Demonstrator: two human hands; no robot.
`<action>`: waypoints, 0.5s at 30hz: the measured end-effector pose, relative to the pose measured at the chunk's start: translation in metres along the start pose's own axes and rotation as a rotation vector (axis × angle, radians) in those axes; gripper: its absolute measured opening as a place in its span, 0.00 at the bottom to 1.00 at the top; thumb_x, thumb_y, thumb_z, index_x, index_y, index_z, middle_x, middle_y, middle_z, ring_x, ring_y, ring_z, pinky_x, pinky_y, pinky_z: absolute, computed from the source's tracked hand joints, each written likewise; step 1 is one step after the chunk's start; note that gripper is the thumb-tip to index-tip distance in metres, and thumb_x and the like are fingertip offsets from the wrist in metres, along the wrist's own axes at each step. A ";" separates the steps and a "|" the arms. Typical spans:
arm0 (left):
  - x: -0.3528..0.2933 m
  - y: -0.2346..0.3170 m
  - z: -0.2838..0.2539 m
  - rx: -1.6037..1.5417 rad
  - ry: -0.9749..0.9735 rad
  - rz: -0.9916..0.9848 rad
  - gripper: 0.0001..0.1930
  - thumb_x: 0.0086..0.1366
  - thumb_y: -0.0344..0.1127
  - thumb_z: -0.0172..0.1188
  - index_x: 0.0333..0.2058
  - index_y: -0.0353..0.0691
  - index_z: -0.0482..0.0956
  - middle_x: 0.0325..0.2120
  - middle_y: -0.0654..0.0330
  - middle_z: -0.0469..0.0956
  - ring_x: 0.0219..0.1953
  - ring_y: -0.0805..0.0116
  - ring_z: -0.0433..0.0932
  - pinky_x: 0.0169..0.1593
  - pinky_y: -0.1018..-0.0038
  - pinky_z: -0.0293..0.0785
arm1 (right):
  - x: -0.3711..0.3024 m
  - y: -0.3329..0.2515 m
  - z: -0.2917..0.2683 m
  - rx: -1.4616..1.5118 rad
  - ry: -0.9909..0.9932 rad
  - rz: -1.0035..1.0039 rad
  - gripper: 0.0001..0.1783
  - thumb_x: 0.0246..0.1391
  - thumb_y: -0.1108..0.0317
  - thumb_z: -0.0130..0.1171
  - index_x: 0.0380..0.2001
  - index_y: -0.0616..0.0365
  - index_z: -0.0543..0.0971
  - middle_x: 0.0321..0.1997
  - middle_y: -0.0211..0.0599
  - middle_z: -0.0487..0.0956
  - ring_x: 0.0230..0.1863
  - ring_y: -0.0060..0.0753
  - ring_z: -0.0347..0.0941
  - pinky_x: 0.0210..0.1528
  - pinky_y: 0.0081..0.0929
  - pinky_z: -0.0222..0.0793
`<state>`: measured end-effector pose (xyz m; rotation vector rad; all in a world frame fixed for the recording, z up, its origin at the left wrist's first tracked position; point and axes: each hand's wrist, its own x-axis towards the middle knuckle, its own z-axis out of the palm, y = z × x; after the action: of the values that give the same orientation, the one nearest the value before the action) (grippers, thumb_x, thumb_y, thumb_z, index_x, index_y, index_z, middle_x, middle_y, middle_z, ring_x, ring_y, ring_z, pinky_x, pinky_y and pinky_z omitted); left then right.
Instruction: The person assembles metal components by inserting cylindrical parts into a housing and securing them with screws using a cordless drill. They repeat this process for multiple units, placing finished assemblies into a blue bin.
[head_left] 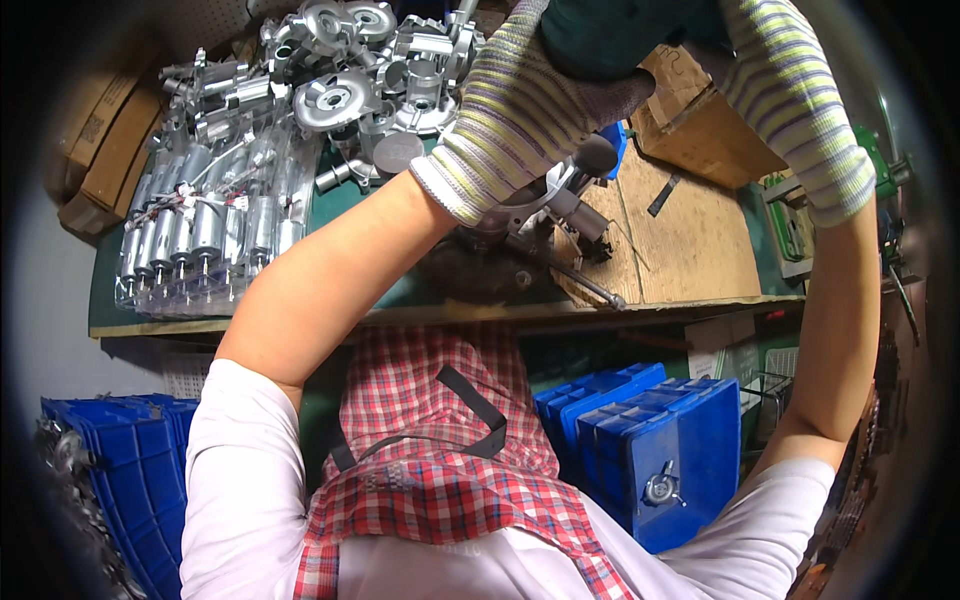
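Note:
Both my hands wear striped knit gloves with grey palms and are raised at the top of the view. My left hand (520,105) is closed around a dark green rounded object (625,40), its thumb stretched along the underside. From the other side my right hand (790,95) grips the same object, its fingers partly cut off by the upper edge. What kind of object it is does not show. Below my left hand, a metal assembly (570,200) with a protruding cylinder sits on a dark, heavy base (480,270) at the bench's front edge, partly hidden by my glove.
Silver cast housings (335,100) are heaped at the back left, beside several small motors (205,225) in clear trays. Cardboard boxes (110,150) stand far left. A brown carton (705,130) rests on a wooden board (690,240). Blue crates (660,450) stand under the bench.

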<state>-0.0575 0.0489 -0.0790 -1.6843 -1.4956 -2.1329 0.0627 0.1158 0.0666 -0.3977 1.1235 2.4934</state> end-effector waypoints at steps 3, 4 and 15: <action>0.003 0.008 0.020 -0.201 0.012 -0.206 0.27 0.64 0.30 0.66 0.59 0.38 0.65 0.47 0.58 0.75 0.49 0.63 0.76 0.48 0.66 0.81 | 0.010 -0.027 0.022 -0.146 -0.055 0.002 0.19 0.68 0.61 0.50 0.45 0.68 0.81 0.23 0.33 0.81 0.18 0.19 0.73 0.25 0.18 0.79; -0.001 0.017 0.012 -0.172 0.023 -0.291 0.28 0.64 0.30 0.67 0.59 0.38 0.65 0.47 0.58 0.75 0.48 0.63 0.76 0.48 0.67 0.81 | 0.014 -0.023 0.007 -0.326 -0.108 0.006 0.19 0.68 0.62 0.50 0.45 0.69 0.81 0.24 0.34 0.82 0.18 0.19 0.73 0.24 0.17 0.79; 0.008 0.004 -0.008 -0.083 -0.126 -0.071 0.31 0.59 0.32 0.73 0.59 0.40 0.71 0.47 0.61 0.79 0.47 0.69 0.77 0.51 0.69 0.78 | 0.007 -0.029 0.021 0.391 0.370 0.472 0.13 0.61 0.71 0.50 0.36 0.71 0.80 0.18 0.30 0.75 0.12 0.19 0.66 0.16 0.16 0.70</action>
<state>-0.0643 0.0453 -0.0697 -1.8524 -1.5412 -2.1913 0.0669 0.1514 0.0584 -0.5436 2.0136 2.5444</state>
